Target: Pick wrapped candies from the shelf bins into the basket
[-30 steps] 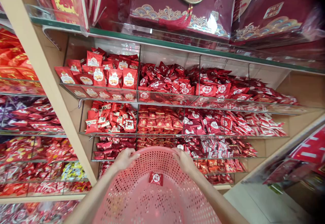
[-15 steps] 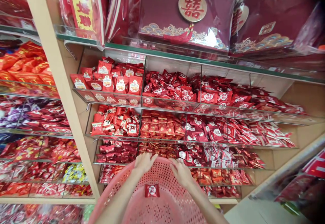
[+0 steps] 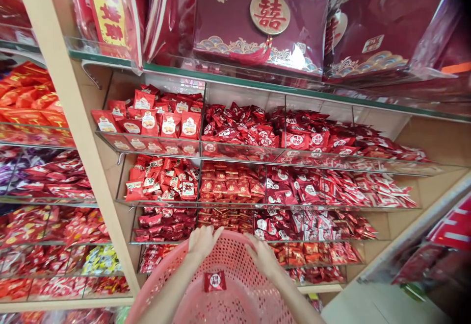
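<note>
Both hands grip the far rim of a round pink perforated plastic basket point(image 3: 228, 289), held low in front of the shelves. The left hand point(image 3: 201, 240) curls its fingers over the rim, and the right hand point(image 3: 262, 258) does the same just beside it. One small dark red sweet packet with a white round label point(image 3: 215, 281) lies inside the basket. Behind stand clear acrylic shelf bins point(image 3: 235, 150) heaped with red wrapped sweets, and above them a maroon gift box with a gold emblem point(image 3: 259, 20).
</note>
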Motion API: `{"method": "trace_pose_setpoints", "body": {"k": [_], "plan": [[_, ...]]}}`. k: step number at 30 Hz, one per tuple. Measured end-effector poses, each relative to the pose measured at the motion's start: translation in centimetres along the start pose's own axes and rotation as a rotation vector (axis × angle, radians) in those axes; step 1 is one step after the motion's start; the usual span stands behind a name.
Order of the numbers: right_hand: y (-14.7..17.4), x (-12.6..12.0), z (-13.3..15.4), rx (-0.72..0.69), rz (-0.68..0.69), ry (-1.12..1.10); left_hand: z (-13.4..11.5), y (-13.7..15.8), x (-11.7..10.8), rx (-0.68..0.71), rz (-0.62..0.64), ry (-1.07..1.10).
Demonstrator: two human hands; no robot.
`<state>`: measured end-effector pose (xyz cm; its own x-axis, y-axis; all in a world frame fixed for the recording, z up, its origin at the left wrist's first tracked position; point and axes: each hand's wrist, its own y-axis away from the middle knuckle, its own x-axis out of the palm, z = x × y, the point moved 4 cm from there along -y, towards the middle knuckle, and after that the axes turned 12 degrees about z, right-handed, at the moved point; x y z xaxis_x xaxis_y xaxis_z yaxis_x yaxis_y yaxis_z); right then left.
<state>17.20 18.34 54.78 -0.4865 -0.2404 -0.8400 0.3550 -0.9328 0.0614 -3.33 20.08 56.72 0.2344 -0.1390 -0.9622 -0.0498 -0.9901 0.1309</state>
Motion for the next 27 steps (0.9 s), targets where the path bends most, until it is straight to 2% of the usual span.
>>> {"method": "trace_pose_setpoints", "body": {"k": [6,13,21,27], "plan": [[0.3,1.3,0.6,0.027,0.033,0.052,1.4,0.9,0.8,-0.036,0.022,-0.022],[1.0,3.4,0.5,0.056,0.065,0.049,2.7,1.7,2.6,-0.020,0.100,-0.023],[2.0,5.3,1.5,0.153,0.085,0.041,4.0,2.7,3.1,0.038,0.158,-0.030],[3.1,4.5,1.2,0.175,0.076,0.048,3.0,2.7,3.0,0.121,0.152,-0.003]]}}
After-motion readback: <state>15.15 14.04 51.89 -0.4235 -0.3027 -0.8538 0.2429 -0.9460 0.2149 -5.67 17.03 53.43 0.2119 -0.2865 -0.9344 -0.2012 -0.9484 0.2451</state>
